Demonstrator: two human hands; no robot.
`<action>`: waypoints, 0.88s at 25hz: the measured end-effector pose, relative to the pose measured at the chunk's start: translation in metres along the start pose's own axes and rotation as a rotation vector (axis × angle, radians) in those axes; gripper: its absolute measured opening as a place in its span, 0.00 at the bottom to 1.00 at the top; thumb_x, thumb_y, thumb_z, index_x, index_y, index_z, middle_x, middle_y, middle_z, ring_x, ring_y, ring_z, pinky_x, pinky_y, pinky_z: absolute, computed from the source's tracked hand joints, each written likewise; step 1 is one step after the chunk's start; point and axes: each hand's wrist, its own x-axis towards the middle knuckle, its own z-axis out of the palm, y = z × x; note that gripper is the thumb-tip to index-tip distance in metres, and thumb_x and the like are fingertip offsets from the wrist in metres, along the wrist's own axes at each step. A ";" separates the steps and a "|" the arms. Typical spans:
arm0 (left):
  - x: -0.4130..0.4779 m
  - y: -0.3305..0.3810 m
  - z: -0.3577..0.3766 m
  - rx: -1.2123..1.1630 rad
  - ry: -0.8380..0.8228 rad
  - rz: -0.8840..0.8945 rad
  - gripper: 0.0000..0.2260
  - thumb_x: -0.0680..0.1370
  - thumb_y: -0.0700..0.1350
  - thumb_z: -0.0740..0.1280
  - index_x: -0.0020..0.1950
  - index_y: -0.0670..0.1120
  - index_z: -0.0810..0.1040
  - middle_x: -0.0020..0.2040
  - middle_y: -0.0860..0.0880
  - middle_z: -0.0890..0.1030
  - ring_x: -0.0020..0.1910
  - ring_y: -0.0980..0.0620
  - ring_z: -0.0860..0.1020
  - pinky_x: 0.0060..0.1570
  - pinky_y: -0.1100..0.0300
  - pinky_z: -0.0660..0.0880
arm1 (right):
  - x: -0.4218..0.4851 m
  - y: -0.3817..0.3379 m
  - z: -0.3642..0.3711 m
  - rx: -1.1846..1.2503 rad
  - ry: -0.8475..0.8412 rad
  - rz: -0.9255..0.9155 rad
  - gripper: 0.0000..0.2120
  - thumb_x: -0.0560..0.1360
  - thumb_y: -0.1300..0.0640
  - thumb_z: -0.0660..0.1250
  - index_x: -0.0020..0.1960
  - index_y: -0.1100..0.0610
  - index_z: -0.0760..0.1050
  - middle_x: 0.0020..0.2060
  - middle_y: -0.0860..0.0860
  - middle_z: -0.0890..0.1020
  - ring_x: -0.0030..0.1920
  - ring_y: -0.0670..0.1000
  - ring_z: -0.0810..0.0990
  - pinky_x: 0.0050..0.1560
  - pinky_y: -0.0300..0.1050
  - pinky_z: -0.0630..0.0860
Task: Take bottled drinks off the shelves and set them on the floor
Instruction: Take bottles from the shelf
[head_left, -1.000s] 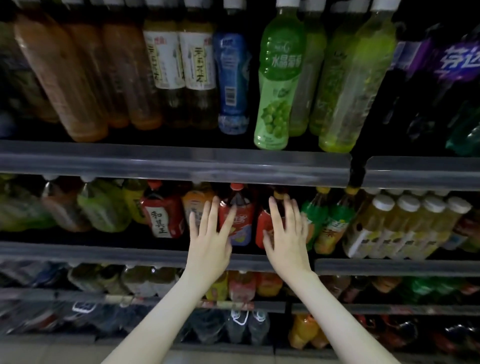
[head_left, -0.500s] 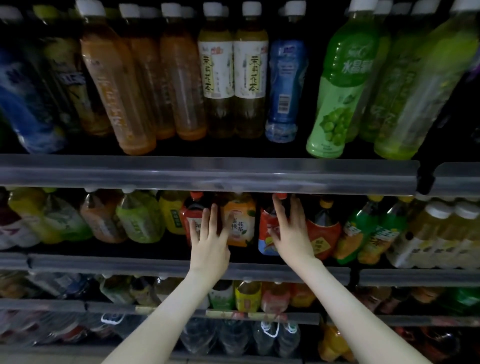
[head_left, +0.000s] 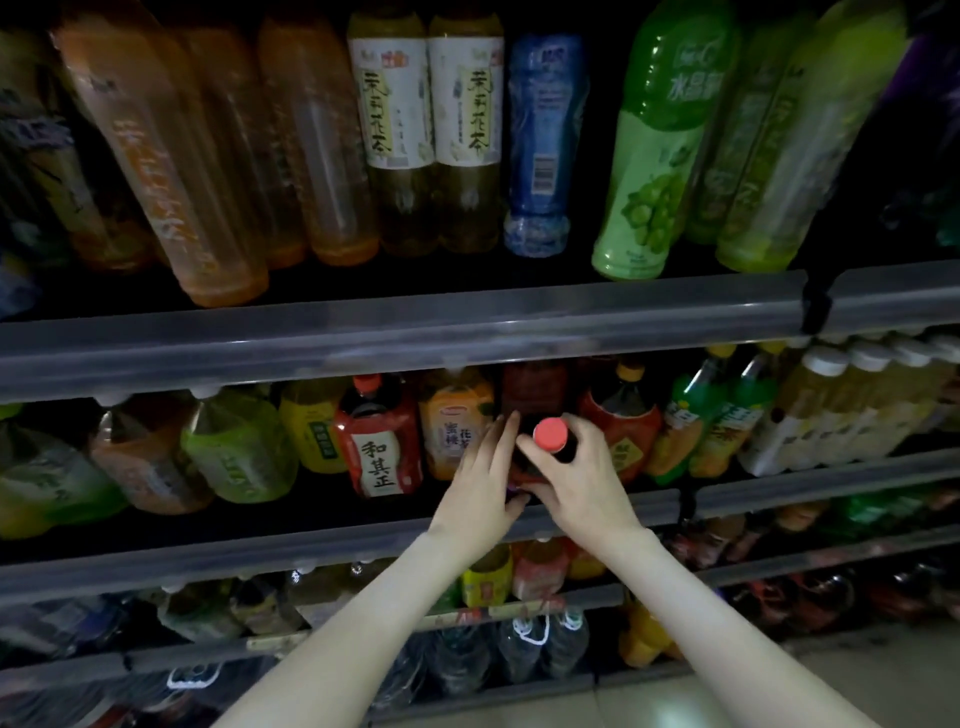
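A dark bottle with a red cap (head_left: 550, 434) is tilted out of the middle shelf (head_left: 311, 540), its cap pointing towards me. My right hand (head_left: 582, 483) grips the bottle from the right, thumb and fingers curled just below the cap. On the bottle's left side my left hand (head_left: 480, 491) holds it with fingers stretched up along it. Most of the bottle's body is hidden behind both hands.
Next to the held bottle stand a red-labelled bottle (head_left: 379, 447), an orange-labelled one (head_left: 454, 421) and a red, yellow-capped one (head_left: 623, 415). The upper shelf rail (head_left: 363, 338) overhangs the hands. Lower shelves hold more bottles. Pale floor (head_left: 857, 670) shows at bottom right.
Both hands closed in from separate bottles onto one red-capped bottle, and it has tipped forward out of its row. The camera has moved closer to the shelves.
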 end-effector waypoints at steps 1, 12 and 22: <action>0.003 0.001 0.002 -0.093 -0.027 -0.005 0.42 0.75 0.45 0.70 0.78 0.49 0.43 0.77 0.45 0.52 0.76 0.48 0.51 0.73 0.53 0.56 | -0.006 0.001 -0.002 -0.048 0.020 -0.087 0.34 0.67 0.60 0.77 0.68 0.49 0.66 0.62 0.67 0.71 0.60 0.67 0.71 0.58 0.61 0.74; 0.016 0.033 0.007 -0.012 0.060 0.041 0.36 0.72 0.48 0.73 0.75 0.47 0.60 0.68 0.43 0.71 0.61 0.41 0.74 0.50 0.52 0.76 | 0.005 0.028 -0.070 0.130 -0.027 -0.029 0.18 0.74 0.41 0.65 0.54 0.55 0.73 0.45 0.50 0.76 0.46 0.52 0.76 0.42 0.46 0.76; 0.037 0.087 -0.009 -0.339 -0.302 0.010 0.38 0.71 0.59 0.71 0.75 0.60 0.55 0.72 0.54 0.67 0.68 0.58 0.68 0.61 0.66 0.65 | 0.004 0.065 -0.122 0.476 0.023 0.485 0.10 0.73 0.53 0.70 0.37 0.51 0.70 0.30 0.46 0.74 0.31 0.44 0.71 0.34 0.38 0.67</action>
